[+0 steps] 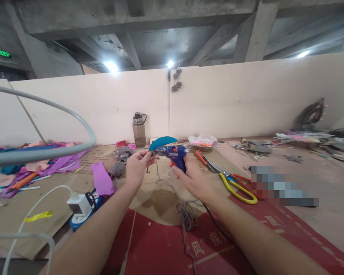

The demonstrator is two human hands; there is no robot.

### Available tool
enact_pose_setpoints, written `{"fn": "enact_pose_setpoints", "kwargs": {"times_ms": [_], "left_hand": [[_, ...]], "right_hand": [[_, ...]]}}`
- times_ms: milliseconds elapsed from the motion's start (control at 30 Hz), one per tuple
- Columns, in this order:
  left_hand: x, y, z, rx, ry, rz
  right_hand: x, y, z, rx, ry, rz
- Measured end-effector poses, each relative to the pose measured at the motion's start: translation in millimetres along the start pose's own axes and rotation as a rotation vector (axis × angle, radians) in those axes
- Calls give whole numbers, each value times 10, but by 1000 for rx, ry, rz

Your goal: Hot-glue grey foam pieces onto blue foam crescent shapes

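Note:
My right hand (189, 173) is wrapped round the handle of a blue hot glue gun (176, 152), its nozzle pointing left. Close to that nozzle, my left hand (139, 164) pinches a small dark piece, largely hidden by the fingers. A strand of grey yarn (159, 179) hangs below the fingers and runs down to a loose tangle of grey yarn (186, 217) on the table. Behind the glue gun shows a blue round disc (163, 142). Left of my left hand lie a ball of grey yarn (117, 169) and a purple cloth piece (102, 178).
Yellow-handled scissors (240, 193) and an orange utility knife (201, 157) lie to the right. A bottle (139, 131) stands by the partition. On the left are a power strip with a white charger (78, 204), fabric scraps (57, 164) and a grey tube (46, 152) crossing the foreground.

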State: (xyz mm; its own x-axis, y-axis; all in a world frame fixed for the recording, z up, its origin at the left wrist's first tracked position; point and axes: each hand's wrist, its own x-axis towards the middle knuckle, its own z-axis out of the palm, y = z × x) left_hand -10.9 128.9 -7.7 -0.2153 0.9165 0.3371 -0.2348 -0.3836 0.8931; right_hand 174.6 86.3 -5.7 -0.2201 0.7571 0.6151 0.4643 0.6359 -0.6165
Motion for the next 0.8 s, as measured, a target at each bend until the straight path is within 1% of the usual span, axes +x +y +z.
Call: {"fn": "enact_pose_setpoints", "kwargs": {"times_ms": [133,333,600,800], "left_hand": [[-7,-10,6,59,6,21],[-30,29,19,124,-13,41],[-24,26,6,153,3,65],[-15,8,3,178,-1,51]], "right_hand": [[-1,-24,9,-57,1,-35],[-4,-43,19,-62,5,-86],[-9,-61,5,-79,7,-57],[-20,-65,22,-91,-19,-46]]}}
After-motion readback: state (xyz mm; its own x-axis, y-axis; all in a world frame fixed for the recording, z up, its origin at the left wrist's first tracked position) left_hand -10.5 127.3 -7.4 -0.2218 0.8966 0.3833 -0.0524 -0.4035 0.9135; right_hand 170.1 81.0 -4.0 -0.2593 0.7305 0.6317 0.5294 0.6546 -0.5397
